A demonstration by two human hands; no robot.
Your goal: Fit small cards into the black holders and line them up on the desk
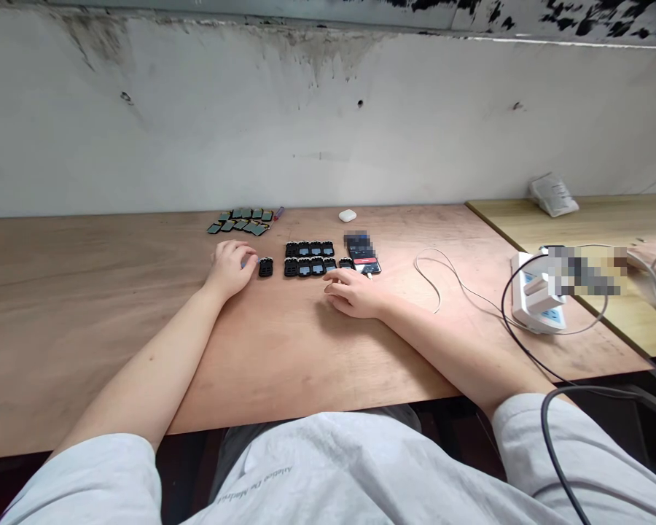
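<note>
My left hand (230,267) rests on the wooden table (114,306), fingers curled over a small blue item I cannot make out, right beside a single black frame piece (265,267). My right hand (353,293) lies on the table with fingers loosely bent, just in front of two rows of several black frame pieces with bluish inserts (309,259). I cannot tell whether the right hand holds anything. A phone (363,254) on a white cable lies next to its fingertips.
Several greenish flat screens (241,221) and a red pen (278,214) lie further back, with a white earbud case (348,215). A white power strip (539,300) with cables sits at right. Another person's hand (653,257) rests on the adjoining table. A wall stands behind.
</note>
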